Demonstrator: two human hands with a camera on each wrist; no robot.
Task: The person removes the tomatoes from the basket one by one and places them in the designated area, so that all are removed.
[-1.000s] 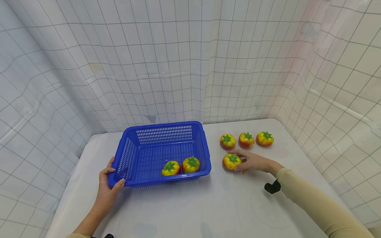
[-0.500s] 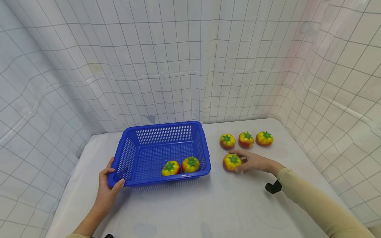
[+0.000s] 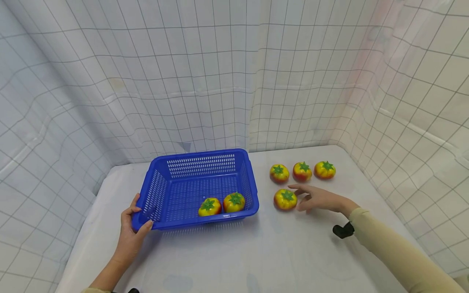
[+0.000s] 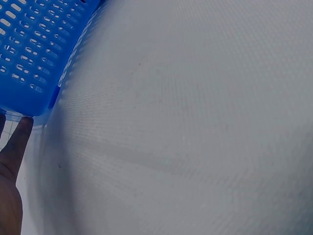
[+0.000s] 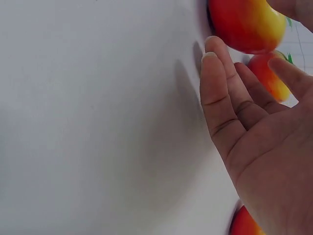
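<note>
My left hand (image 3: 131, 232) holds the near left corner of a blue plastic basket (image 3: 176, 224), thumb on the front rim and fingers at the left side. In the left wrist view the slotted basket wall (image 4: 30, 93) shows above the fingers. Two yellow-red toy fruits with green star-shaped tops, a left one (image 3: 210, 207) and a right one (image 3: 234, 202), lie inside at the front right. Right of the basket, a similar toy fruit (image 3: 285, 200) rests on the table. My right hand (image 3: 320, 199) is just right of it, fingers loosely bent and holding nothing.
Behind that fruit stand three more in a row: a left one (image 3: 279, 173), a middle one (image 3: 302, 172) and a right one (image 3: 324, 170). A white cloth covers the table (image 3: 227, 260). Gridded white curtains (image 3: 205, 81) enclose the back and sides.
My right hand has let go of the near toy fruit and drawn back slightly to the right. The fruit stays on the table. The left hand and basket have hardly moved.
</note>
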